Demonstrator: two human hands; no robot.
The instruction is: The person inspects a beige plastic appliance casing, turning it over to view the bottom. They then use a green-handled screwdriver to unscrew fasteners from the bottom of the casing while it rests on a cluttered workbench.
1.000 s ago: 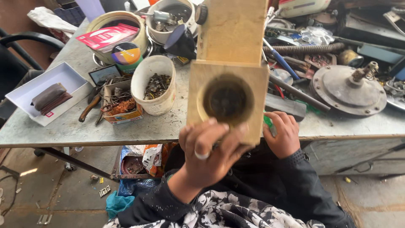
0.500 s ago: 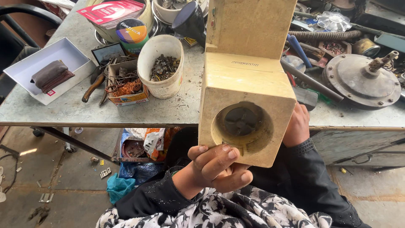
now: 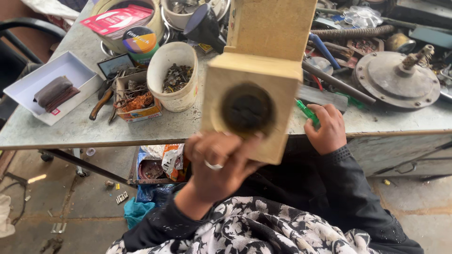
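The left hand grips the lower edge of a pale wooden block with a dark round hole, raised over the workbench. The right hand, beside it, clenches a green screwdriver. Left of the grip sit a white bucket, a small scrap-filled carton and a red packet.

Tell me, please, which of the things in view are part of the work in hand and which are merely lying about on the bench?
In hand:
- wooden block with a dark round hole, held up by the left hand
- green-handled tool, gripped by the right hand

Lying about:
- white tub of metal scraps
- small box of copper wire
- white tray
- round metal disc with shaft
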